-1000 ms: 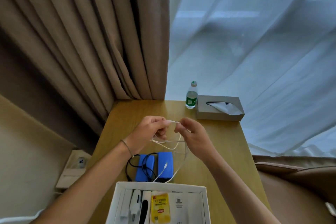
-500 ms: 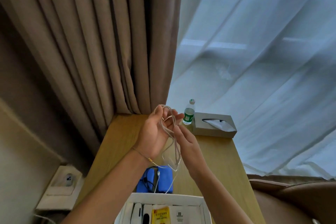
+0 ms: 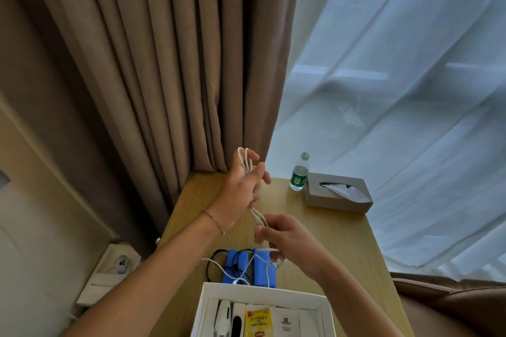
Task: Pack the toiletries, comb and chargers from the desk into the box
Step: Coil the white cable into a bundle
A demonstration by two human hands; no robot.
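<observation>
Thin white charging cable (image 3: pixel 247 157) looped over straight fingers of left hand (image 3: pixel 241 189), right hand (image 3: pixel 286 238) pinching slack: likely coiling it compact for white cardboard box (image 3: pixel 262 290).

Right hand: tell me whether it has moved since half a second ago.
Yes. The right hand has dropped from near the bottle toward the blue chargers.

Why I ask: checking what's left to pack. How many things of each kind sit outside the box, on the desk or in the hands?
Blue chargers: 2
White cable: 1
Black cable: 1
Bottle: 1
Tissue box: 1
Total: 6
</observation>
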